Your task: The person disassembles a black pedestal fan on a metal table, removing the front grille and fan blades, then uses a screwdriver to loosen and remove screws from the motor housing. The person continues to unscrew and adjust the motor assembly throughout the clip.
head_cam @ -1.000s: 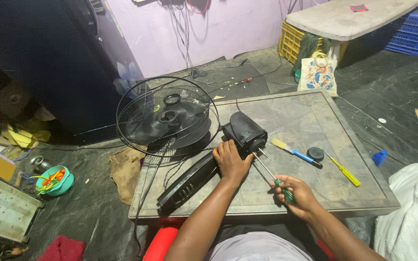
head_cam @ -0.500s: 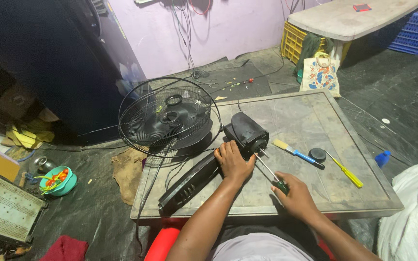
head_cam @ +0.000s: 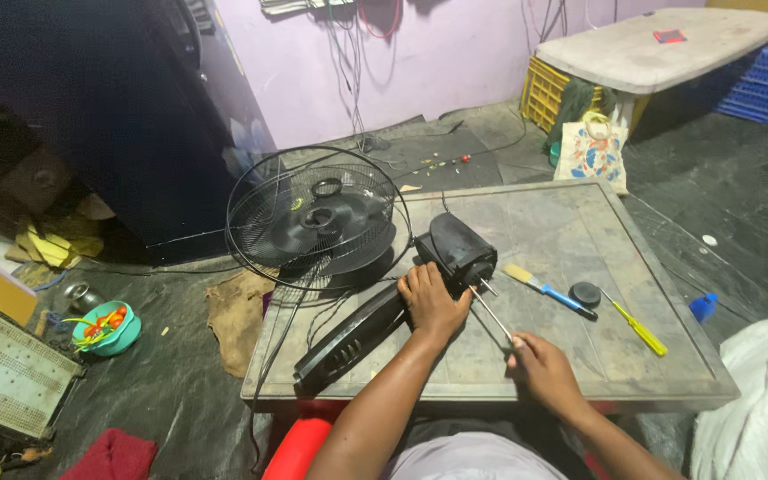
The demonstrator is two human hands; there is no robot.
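A black fan motor housing [head_cam: 460,249] lies on a low grey table [head_cam: 571,227], joined to a black stand [head_cam: 348,336] that runs toward the front left. My left hand [head_cam: 431,300] grips the housing from below. My right hand [head_cam: 544,369] holds a screwdriver [head_cam: 491,311], whose metal shaft points up at the housing's right end. A round wire fan guard [head_cam: 317,218] with black blades leans at the table's left edge.
On the table right of the housing lie a blue-handled brush [head_cam: 551,291], a black round cap [head_cam: 585,293] and a yellow screwdriver [head_cam: 637,329]. A teal bowl [head_cam: 107,327] and a metal box [head_cam: 6,378] sit on the floor left. A printed bag [head_cam: 590,151] stands behind.
My right hand has slid back toward me along the screwdriver. The left hand stays on the housing.
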